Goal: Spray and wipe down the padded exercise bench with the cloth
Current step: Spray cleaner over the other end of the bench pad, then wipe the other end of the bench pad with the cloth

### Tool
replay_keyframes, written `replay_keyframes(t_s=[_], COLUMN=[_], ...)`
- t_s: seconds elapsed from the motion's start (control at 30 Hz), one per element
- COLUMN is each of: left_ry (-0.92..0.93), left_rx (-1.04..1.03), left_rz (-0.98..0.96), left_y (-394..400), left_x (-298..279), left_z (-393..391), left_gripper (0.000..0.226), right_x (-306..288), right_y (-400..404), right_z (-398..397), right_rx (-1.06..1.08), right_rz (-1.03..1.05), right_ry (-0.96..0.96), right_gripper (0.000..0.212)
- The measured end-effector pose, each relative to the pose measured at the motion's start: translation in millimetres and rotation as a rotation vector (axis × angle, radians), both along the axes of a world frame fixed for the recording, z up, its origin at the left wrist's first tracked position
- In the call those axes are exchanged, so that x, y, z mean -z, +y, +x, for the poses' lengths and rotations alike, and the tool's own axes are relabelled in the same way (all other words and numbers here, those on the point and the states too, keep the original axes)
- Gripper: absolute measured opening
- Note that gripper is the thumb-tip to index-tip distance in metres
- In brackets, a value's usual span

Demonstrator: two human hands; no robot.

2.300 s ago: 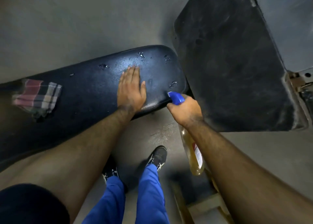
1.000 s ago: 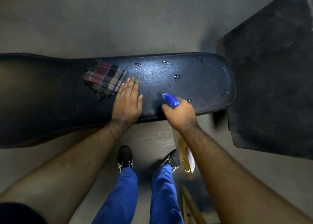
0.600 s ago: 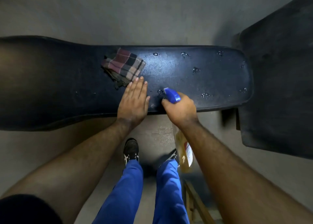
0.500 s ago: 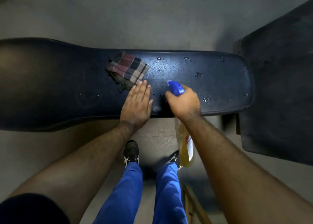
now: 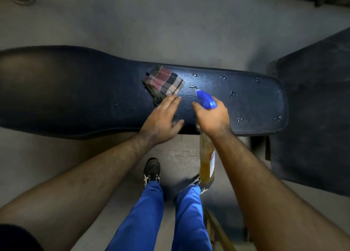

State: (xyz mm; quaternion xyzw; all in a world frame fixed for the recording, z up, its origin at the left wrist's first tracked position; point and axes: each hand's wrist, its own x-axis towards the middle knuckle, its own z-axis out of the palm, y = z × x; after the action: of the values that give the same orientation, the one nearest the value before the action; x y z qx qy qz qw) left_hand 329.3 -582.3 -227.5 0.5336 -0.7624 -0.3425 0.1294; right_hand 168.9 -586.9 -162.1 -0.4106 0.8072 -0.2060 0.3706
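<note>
Plaid cloth (image 5: 164,83) lies bunched on wet bench pad (image 5: 246,99), just past left hand (image 5: 162,120) fingertips. Left hand flat, fingers straight. Right hand (image 5: 213,119) clamped round spray bottle (image 5: 206,156). Cloth soft, light; likely best pinched at bunched middle. Vinyl looks slick.

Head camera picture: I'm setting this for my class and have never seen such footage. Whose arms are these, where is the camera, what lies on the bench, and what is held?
There is no machine here. A person wears one camera on the head, looking down, so the arms and blue-trousered legs are their own. The long dark padded bench lies across the view, with droplets at its right end. A folded plaid cloth lies on it. The left hand rests flat on the padding, fingertips at the cloth's edge. The right hand has its grip on a spray bottle of amber liquid with a blue nozzle.
</note>
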Motion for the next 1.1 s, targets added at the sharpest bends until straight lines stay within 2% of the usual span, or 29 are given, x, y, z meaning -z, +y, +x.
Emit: replay_keyframes(t_s=[0.1,0.17,0.3,0.37,0.43,0.5,0.57,0.67,0.77,0.93,1.03,1.1], left_ry=[0.118,0.129,0.095,0.101,0.104,0.118,0.058,-0.030,-0.100,-0.094,-0.034,0.010], left_rx=[0.028,0.065,0.114,0.088,0.011,-0.119,-0.304,-0.497,-0.554,-0.565,-0.610,-0.628], left_rz=[0.248,0.323,0.188,0.166,0.209,0.230,0.155,0.051,0.055,0.098,0.131,0.154], left_y=[-7.7,-12.6,-13.9,-14.4,-16.1,-17.7,-19.1,-22.9,-25.6,-24.6,-21.6,-17.3], left_x=[-48.6,-76.3,-102.8,-98.3,-89.1,-83.6,-79.2,-66.4,-53.8,-53.7,-55.6,-57.2], left_z=[16.0,29.2,57.8,72.8,88.3,97.9,101.9,102.5,107.2,108.1,110.3,112.0], left_gripper=[0.092,0.086,0.068,0.060,0.053,0.056,0.063,0.053,0.042,0.034,0.030,0.034], right_x=[-29.0,-47.8,-75.2,-77.6,-75.9,-75.4,-74.5,-72.4,-67.8,-59.3,-55.7,-50.2], right_y=[-0.8,-6.0,-21.5,-31.2,-40.3,-49.6,-57.3,-62.2,-64.7,-67.2,-65.0,-60.4], right_z=[21.2,39.4,77.0,95.3,113.1,130.7,148.6,168.7,176.4,169.5,159.8,148.7], right_rx=[0.001,-0.024,-0.197,-0.274,-0.348,-0.392,-0.423,-0.460,-0.490,-0.556,-0.565,-0.555], right_rz=[-0.084,-0.166,-0.325,-0.359,-0.398,-0.438,-0.462,-0.465,-0.414,-0.306,-0.266,-0.264], right_ry=[-0.126,-0.239,-0.393,-0.409,-0.419,-0.421,-0.436,-0.451,-0.464,-0.519,-0.568,-0.525], right_gripper=[0.017,0.011,0.027,0.026,0.021,0.023,0.024,0.025,0.035,0.037,0.050,0.061])
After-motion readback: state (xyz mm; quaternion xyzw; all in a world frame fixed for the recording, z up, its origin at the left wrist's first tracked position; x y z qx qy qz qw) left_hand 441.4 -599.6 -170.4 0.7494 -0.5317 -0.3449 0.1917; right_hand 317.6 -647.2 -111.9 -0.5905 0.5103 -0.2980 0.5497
